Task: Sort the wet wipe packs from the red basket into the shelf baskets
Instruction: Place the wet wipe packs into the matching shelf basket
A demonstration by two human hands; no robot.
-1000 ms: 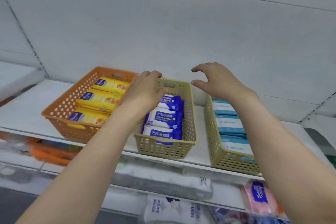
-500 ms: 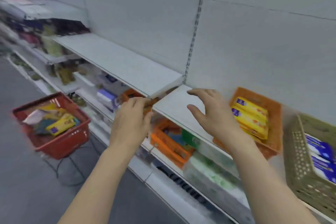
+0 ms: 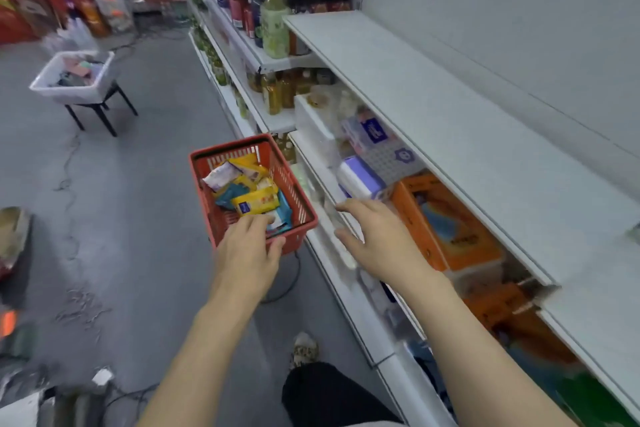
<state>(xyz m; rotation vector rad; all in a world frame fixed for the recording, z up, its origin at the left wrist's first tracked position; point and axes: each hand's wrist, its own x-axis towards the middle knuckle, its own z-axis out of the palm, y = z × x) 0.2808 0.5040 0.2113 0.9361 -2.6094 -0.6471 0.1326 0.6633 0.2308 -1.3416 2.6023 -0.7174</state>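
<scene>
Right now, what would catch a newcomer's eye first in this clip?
The red basket on the floor mid-frame, heaped with yellow, teal and white wet wipe packs. The left hand reaches over its near rim; the right hand hovers open beside the shelving on the right.

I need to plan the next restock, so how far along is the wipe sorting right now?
Done: cannot be judged, since no shelf baskets show in this view. In hand: nothing yet; the left hand reaches over the red basket's near rim and the right hand hovers open beside it. Left: several packs lie inside, including a yellow pack.
</scene>
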